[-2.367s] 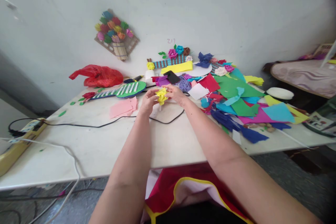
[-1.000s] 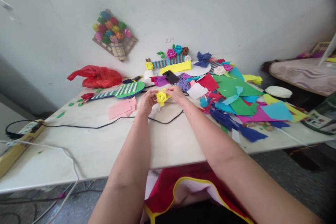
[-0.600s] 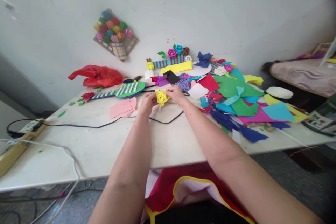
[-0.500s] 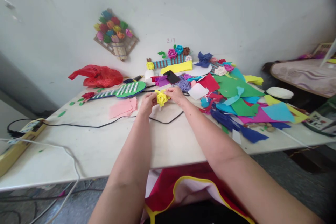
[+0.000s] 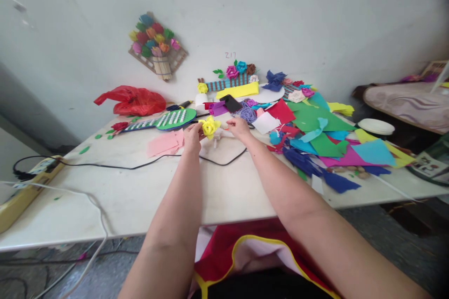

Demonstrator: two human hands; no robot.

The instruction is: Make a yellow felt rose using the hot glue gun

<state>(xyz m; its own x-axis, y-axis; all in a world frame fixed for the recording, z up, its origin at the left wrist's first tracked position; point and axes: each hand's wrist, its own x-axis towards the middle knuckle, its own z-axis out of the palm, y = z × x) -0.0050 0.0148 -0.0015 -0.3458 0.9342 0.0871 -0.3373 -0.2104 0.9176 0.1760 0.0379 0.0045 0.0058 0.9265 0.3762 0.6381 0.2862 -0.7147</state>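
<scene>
Yellow flower (image 5: 210, 127) sits in the grip of the left hand (image 5: 192, 137); pinching lightly should avoid crushing it. At its three o'clock, the right hand (image 5: 239, 128) has an unclear grip.

1. The left hand (image 5: 192, 138) reaches forward, its thumb and fingers (image 5: 197, 131) drawn into a pinch on the side facing the right hand (image 5: 239, 128)
2. The right hand sits apart from the left one and slightly farther forward, its fingertips (image 5: 230, 122) bent inward
3. Behind the left hand, the bare left forearm (image 5: 178, 201) runs back and a little outward
4. Behind the right hand, the bare right forearm (image 5: 271, 173) slants outward more strongly
</scene>
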